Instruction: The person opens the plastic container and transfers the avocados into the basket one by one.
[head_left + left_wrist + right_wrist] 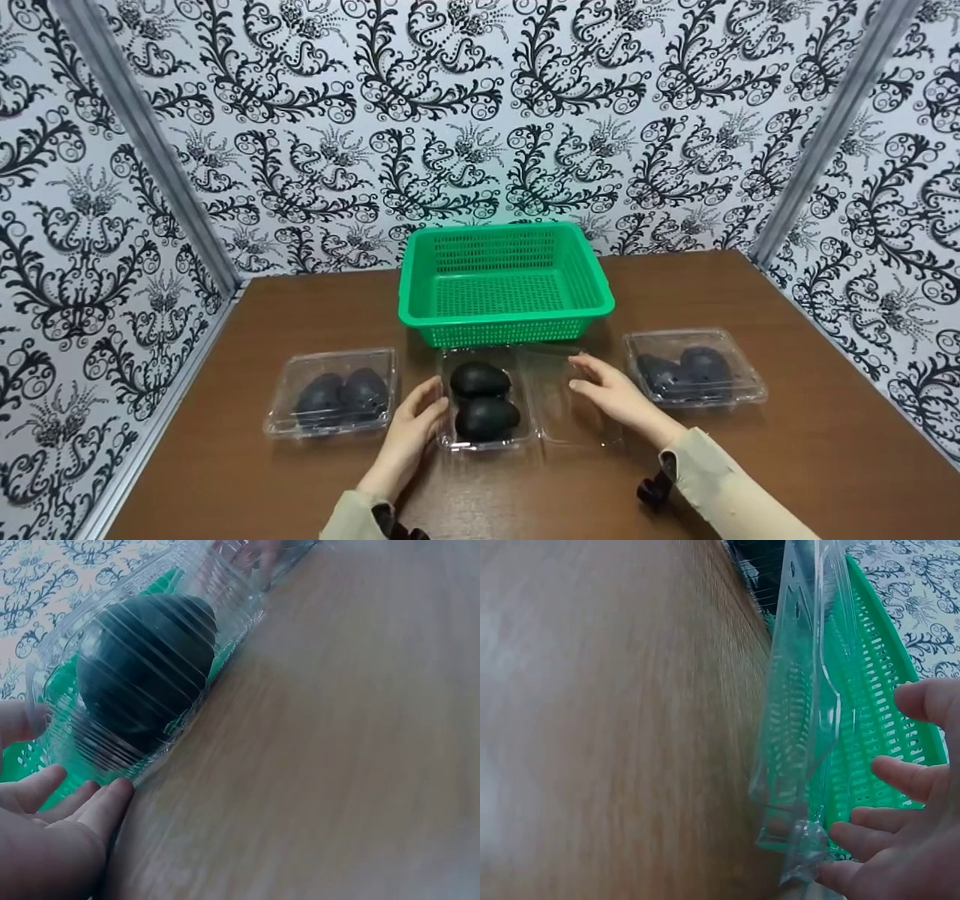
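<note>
Left hand [412, 429]: fingers loosely extended, gripping nothing, at the left wall of the open box [487, 447]. The box sits at the table's middle, two dark fruits inside, one near [487, 420], one far [480, 379]. Right hand [611, 391]: fingers spread, gripping nothing, at the lid [566, 405], right. Judged: plastic light, flexible, easily creased, best held by the rim; fruits heavier, firm, smooth, best cupped around the middle. Beyond: green basket [510, 321].
</note>
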### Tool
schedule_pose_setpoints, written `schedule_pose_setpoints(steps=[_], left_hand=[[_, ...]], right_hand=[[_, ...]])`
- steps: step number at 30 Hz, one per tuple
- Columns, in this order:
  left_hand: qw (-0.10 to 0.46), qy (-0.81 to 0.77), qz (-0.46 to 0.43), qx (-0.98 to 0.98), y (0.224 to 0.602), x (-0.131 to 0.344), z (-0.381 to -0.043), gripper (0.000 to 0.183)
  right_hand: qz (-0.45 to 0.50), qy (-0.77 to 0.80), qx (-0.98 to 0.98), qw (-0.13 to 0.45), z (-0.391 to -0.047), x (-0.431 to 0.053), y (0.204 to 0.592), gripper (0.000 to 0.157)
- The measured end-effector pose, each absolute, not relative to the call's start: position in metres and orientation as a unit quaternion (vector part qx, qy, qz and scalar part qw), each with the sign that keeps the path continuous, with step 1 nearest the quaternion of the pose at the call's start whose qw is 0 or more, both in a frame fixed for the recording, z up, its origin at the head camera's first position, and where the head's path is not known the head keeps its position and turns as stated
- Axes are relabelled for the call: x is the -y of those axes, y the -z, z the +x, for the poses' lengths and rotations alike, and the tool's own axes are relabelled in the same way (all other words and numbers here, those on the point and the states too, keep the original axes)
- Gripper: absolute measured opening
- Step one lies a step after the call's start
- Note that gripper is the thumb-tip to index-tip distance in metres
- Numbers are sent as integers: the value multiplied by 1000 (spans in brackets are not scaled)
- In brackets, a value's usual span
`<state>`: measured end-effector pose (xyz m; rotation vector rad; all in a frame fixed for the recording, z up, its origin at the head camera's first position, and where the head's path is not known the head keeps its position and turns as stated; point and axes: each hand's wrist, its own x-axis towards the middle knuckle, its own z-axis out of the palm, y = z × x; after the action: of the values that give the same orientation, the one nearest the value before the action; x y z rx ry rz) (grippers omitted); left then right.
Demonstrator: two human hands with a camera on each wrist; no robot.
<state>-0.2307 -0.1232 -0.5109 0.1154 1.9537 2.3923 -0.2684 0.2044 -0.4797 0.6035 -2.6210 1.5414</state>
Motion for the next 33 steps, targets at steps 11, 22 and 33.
schedule_pose_setpoints(steps=[11, 22, 33], left_hand=[[42, -776, 51, -628, 514, 127, -238, 64], [54, -778, 57, -624, 515, 130, -232, 66], [25, -779, 29, -626, 512, 126, -229, 58]], right_hand=[[238, -424, 872, 54, -262, -194, 455, 47], [344, -399, 847, 68, -251, -162, 444, 46], [422, -280, 862, 2, -254, -125, 436, 45]])
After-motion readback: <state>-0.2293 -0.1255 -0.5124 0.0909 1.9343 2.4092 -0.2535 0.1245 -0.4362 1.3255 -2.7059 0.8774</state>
